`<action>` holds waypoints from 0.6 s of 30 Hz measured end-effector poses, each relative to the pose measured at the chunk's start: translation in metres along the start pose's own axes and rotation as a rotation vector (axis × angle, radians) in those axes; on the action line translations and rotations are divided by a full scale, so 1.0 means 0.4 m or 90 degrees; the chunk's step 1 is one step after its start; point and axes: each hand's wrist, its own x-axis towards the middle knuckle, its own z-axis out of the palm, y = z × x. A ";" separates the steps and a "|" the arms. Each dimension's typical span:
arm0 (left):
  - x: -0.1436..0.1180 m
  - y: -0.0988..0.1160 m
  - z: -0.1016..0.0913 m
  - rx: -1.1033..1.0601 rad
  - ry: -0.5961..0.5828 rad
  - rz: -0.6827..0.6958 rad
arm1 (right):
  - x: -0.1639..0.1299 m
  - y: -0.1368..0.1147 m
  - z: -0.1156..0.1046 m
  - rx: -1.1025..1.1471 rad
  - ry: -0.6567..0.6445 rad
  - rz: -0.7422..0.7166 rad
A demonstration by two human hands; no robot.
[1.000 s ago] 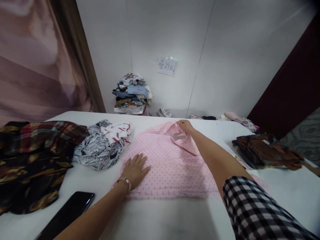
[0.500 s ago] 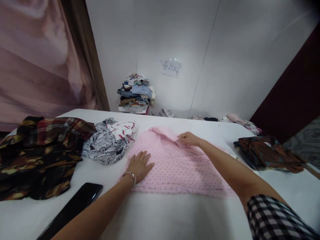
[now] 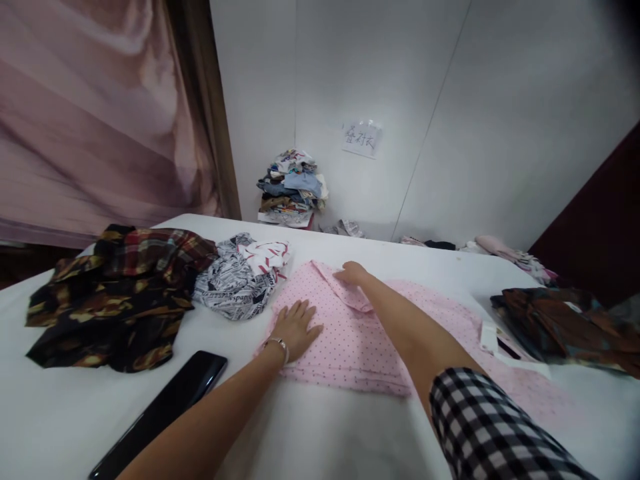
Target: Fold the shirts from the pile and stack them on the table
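Observation:
A pink shirt [image 3: 345, 353] with small dark dots lies partly folded on the white table [image 3: 310, 440]. My left hand [image 3: 295, 330], with a bracelet at the wrist, rests flat on its left part, fingers spread. At the far edge, my right hand [image 3: 353, 273] has its fingers closed on a turned-over flap [image 3: 340, 287] of the shirt; the fingertips are partly hidden. More thin pink fabric [image 3: 460, 320] spreads out to the right, beyond my right forearm. A white piece with a black strip [image 3: 493, 340], perhaps a label, lies on that fabric.
A dark floral and plaid garment heap [image 3: 125, 300] and a crumpled newsprint-patterned garment [image 3: 235, 287] lie left. A black phone [image 3: 160, 413] is beside my left forearm. Folded brown clothing [image 3: 565, 327] sits right. Behind the table are stacked clothes [image 3: 293, 190] and a wall sign [image 3: 361, 139].
My right hand has carried the flap of the pink shirt leftward and lowered it onto the shirt. My left hand stays pressed flat. The view has turned slightly, shifting the scene.

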 end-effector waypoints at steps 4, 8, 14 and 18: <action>-0.002 0.002 0.000 -0.005 0.003 -0.002 | 0.034 -0.013 -0.026 0.076 0.084 0.012; 0.000 -0.002 0.005 -0.004 0.008 0.003 | 0.051 0.010 -0.156 0.170 0.236 -0.012; 0.007 -0.008 0.010 -0.008 0.026 0.018 | -0.013 0.060 -0.340 0.315 0.395 -0.018; 0.006 -0.001 0.001 0.002 0.019 0.013 | -0.105 0.071 -0.397 0.457 0.391 -0.093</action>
